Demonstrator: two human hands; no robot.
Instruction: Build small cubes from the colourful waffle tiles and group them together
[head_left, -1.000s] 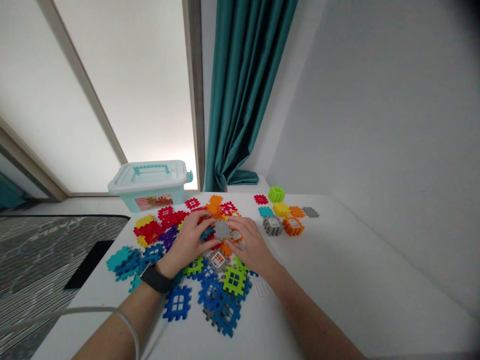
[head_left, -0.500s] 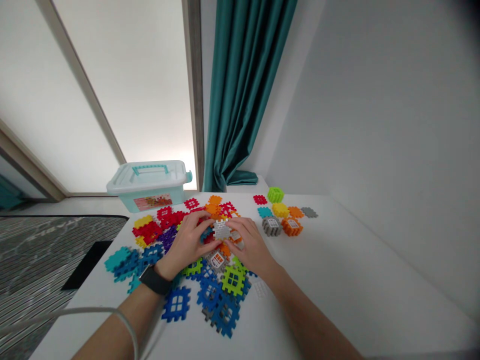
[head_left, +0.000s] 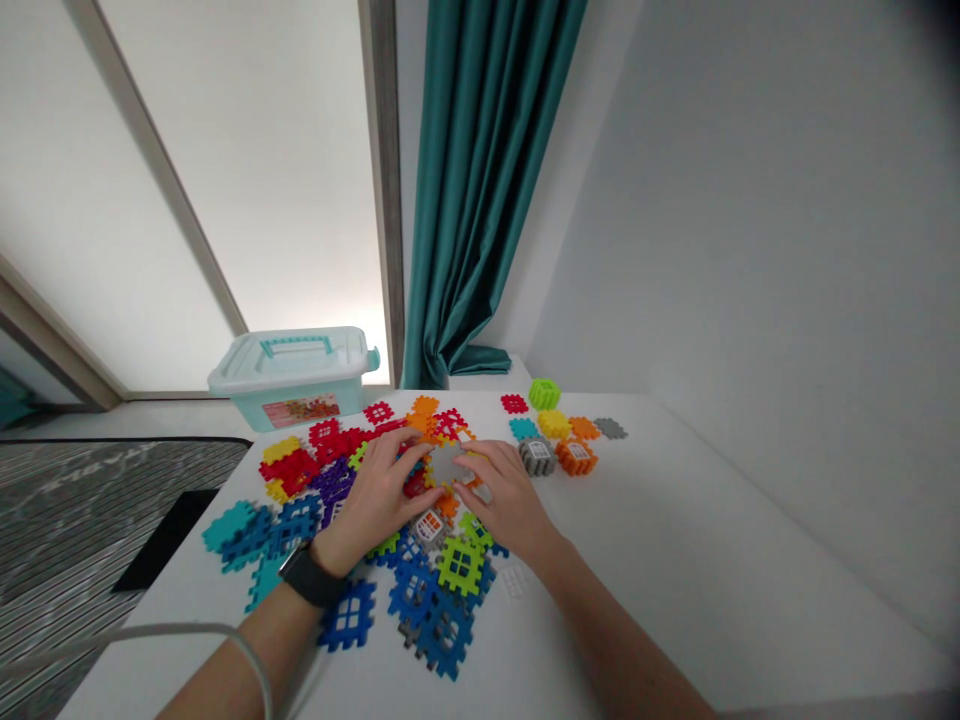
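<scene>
Both hands meet over the middle of a loose pile of notched plastic building tiles. Between their fingertips is a grey building tile (head_left: 448, 465). My left hand (head_left: 381, 492), with a dark watch (head_left: 311, 575) on its wrist, pinches the tile's left side. From the right, my right hand (head_left: 510, 492) closes thumb and fingers on the other side. Just below lie a grey window tile (head_left: 430, 527), a lime-green window tile (head_left: 460, 565) and blue window tiles (head_left: 444, 625). Left of my left hand are purple tiles (head_left: 332, 483) and red tiles (head_left: 296, 470).
At the right back stand small built blocks: a grey block (head_left: 537, 457), an orange block (head_left: 576, 458) and a lime block (head_left: 544, 393). A lidded pale-teal box (head_left: 300, 375) is at the back left. A cable (head_left: 172, 628) curves over the white table's (head_left: 637, 590) left front.
The grey tile between my hands has turned, and its brick-patterned face no longer shows clearly. My hands stay in nearly the same place; the view has shifted slightly.
</scene>
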